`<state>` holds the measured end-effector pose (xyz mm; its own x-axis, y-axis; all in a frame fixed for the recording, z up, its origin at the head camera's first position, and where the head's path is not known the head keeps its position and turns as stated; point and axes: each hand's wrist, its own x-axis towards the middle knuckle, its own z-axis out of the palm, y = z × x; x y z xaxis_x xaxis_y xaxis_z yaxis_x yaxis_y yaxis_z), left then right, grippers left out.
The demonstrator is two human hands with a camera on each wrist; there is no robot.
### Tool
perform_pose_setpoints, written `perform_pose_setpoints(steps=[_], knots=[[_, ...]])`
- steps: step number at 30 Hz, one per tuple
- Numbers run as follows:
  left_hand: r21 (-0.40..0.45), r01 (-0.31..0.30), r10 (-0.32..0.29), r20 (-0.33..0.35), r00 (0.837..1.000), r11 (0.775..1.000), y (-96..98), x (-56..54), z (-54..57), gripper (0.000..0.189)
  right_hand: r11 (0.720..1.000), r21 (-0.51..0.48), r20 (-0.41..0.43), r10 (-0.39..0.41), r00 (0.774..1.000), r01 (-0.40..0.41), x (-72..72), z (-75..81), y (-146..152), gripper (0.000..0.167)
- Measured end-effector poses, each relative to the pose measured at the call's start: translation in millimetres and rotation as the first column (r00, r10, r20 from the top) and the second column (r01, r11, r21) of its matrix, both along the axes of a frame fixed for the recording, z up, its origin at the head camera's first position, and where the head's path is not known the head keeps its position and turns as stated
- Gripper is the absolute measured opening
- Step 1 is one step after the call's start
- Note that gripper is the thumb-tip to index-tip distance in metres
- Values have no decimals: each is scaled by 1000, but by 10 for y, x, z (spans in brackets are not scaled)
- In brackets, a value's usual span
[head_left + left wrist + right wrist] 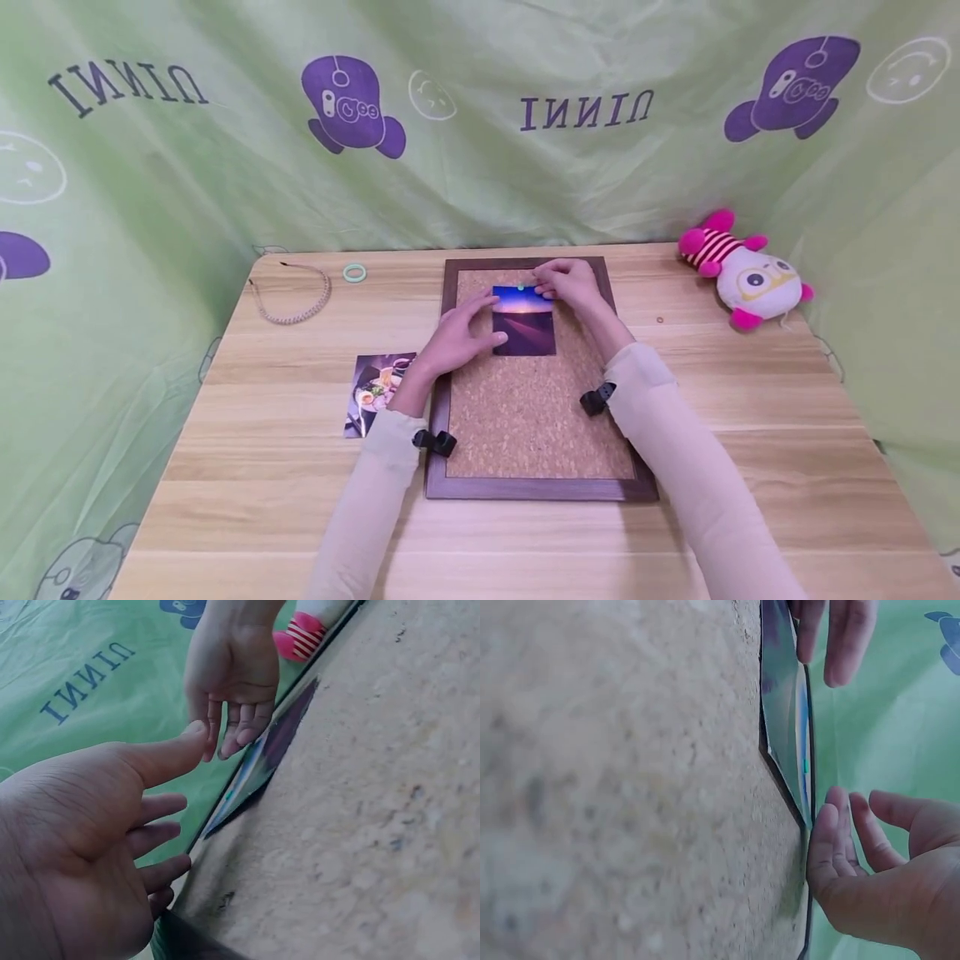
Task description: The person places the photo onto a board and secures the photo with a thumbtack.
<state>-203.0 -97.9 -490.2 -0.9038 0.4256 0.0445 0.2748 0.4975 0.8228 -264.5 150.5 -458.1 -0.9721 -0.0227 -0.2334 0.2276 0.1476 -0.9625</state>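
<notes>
A photo (522, 332) of a dark road under a blue and orange sky lies on the upper part of a framed cork board (540, 421). A small green pin (521, 287) sits at the middle of its top edge. My left hand (456, 340) is beside the photo's left edge, thumb and fingers spread apart. At the top right corner of the photo is my right hand (573, 285), its fingers loosely bent. Both wrist views show nothing gripped: the left hand (97, 832) has relaxed fingers, and the right hand (892, 862) has a gap between thumb and fingers.
Left of the board lies a second photo (363, 392), showing food, partly behind my left forearm. Farther back are a braided headband (296, 318) and a mint-green ring (354, 273). A plush toy (757, 283) and a tiny ring (660, 320) lie to the right. Green curtains surround the table.
</notes>
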Motion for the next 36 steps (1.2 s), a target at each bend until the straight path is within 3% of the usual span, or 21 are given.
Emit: perform_pose_setpoints(steps=[4,12,18,22,29,36], knots=[[95,-52,49,32,998,994,-2,36,72,64,1000,-29,-10,-6,1000,6,33,33,36,32],[178,-118,107,68,992,977,-45,169,222,55,998,-56,-64,-11,998,7,156,117,134,33],[259,-124,109,72,991,958,-134,272,304,46,999,-48,-78,9,997,-13,333,137,174,33],[297,-118,103,66,993,947,-186,348,367,42,993,-121,-110,1,994,-14,488,212,208,31],[298,-118,111,40,993,947,-311,497,445,36,956,-295,-134,-41,990,0,749,415,305,11],[268,-136,131,40,991,954,-460,703,444,31,978,-206,-162,8,987,-41,1009,475,452,12]])
